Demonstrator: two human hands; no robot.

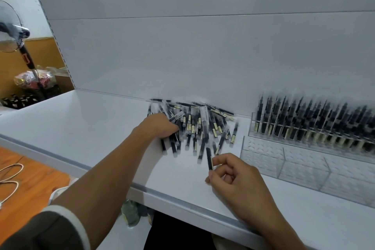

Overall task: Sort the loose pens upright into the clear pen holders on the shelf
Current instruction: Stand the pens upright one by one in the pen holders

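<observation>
**Back row filled, front compartments still bare, a large heap left to sort**

The white shelf [81,128] is seen running from left to right, closed behind by a white back panel [203,57] and ended in front by a grey lip [172,199]. A wide stretch of bare surface lies to the left of the work, and another between the heap and the front lip, so room for moving is judged ample there; to the right it is bounded by the clear pen holders [304,166], set just beside the heap.

The rear tier of the holders is packed with upright pens [314,124]; the front compartments appear empty, though blur makes this less than certain. The task is judged partly done.

The loose pens [203,126] are piled against the back panel, many crossing one another, and a large number remain.

The left hand [160,126] is closed around a small bundle of pens at the heap's left edge. The right hand [235,176] is held near the front of the heap, with a single pen [209,158] pinched between thumb and fingertips, close to the holders' left wall.
</observation>
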